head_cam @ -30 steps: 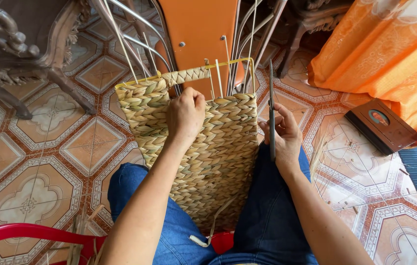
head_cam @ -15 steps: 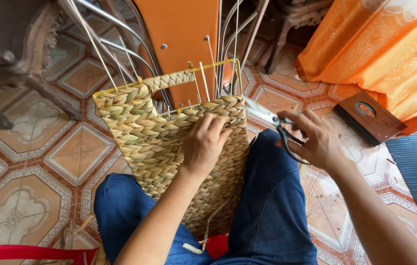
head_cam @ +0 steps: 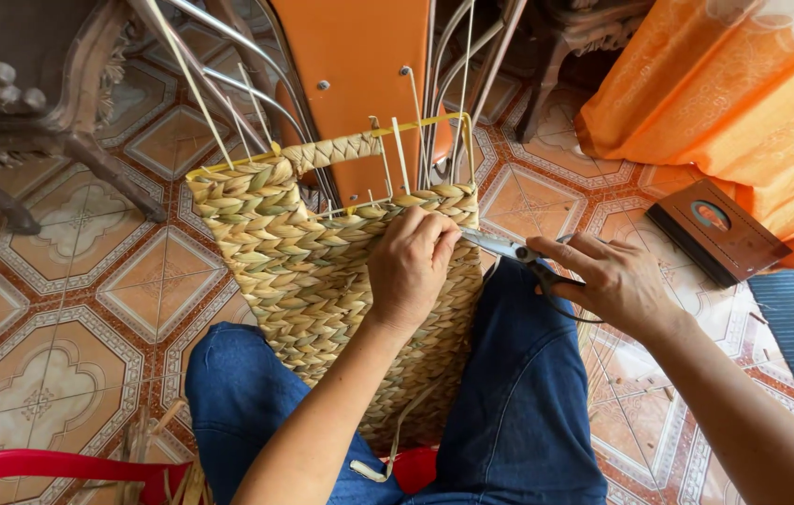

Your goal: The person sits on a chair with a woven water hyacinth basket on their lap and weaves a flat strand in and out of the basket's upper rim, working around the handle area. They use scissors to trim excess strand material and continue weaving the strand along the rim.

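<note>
While the woven basket (head_cam: 322,281) rests upright across the person's lap, between the blue-jeaned knees, its open top faces away toward the orange panel behind it. The left hand (head_cam: 411,266) lies curled over the basket's near rim, fingers bent and pinching a strand at the top edge. The right hand (head_cam: 616,281), just to the right of the basket, is closed around the handles of a pair of scissors (head_cam: 518,254), whose blades point at the rim beside the left fingertips.

By the look of it the basket is light and fairly stiff, held in shape by a yellow wire frame (head_cam: 415,126) that shows above the unfinished rim. The braid itself probably gives a little under pressure and is rough enough not to slip. The firmest hold is likely along the frame or the rim, not the loose strand ends.

It is plaited from flat, pale straw-green and tan strands in thick herringbone rows, with thin pale stakes (head_cam: 401,154) standing up above the weave.
</note>
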